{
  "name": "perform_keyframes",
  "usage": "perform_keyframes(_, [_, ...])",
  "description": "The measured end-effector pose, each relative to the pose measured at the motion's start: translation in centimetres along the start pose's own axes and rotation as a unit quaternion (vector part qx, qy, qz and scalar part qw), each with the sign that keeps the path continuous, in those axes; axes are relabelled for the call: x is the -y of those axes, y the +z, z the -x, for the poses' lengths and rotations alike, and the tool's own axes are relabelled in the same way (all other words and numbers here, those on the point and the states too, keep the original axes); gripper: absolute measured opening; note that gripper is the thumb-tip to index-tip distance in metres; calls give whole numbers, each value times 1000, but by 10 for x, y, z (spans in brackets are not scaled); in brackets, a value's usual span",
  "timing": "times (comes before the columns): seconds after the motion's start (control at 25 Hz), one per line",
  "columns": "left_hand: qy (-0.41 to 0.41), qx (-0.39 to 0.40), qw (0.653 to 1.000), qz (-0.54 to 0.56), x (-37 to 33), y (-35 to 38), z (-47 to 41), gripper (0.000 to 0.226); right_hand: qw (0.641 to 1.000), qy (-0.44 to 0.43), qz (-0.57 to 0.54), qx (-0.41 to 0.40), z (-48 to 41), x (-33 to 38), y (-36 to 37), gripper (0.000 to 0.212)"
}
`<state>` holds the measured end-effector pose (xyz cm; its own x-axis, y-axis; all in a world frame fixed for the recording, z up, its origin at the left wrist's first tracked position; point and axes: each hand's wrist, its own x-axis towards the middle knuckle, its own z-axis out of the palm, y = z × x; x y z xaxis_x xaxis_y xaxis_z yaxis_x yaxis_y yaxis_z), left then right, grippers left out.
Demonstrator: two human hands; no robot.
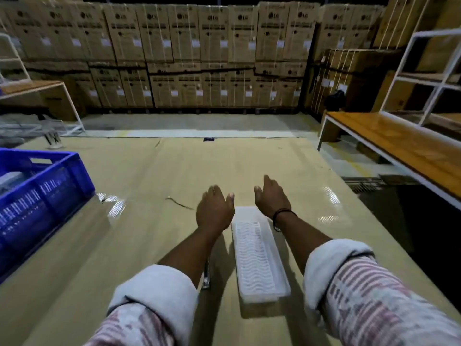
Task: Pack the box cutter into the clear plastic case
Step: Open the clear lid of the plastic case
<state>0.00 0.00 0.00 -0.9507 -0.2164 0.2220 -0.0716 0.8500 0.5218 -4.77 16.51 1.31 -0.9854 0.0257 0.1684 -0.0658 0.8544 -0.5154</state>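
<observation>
A clear plastic case lies lengthwise on the table, closed as far as can be told. Just left of it, mostly hidden under the left forearm, a slim metallic object, probably the box cutter. The left hand and right hand hover spread and empty beyond the case. Risk: the forearm may knock the cutter unseen.
</observation>
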Motion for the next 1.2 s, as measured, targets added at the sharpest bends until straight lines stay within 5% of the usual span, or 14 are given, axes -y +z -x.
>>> perform_keyframes(0.24, [-108,140,975,137,6,48,0,50,981,163,-85,66,8,-30,46,56])
perform_keyframes(0.8, [-78,91,935,334,20,84,8,33,975,126,-181,13,9,-43,71,31])
perform_keyframes(1.2, [-78,89,918,378,21,79,15,34,988,130,-83,-5,24,-34,57,41])
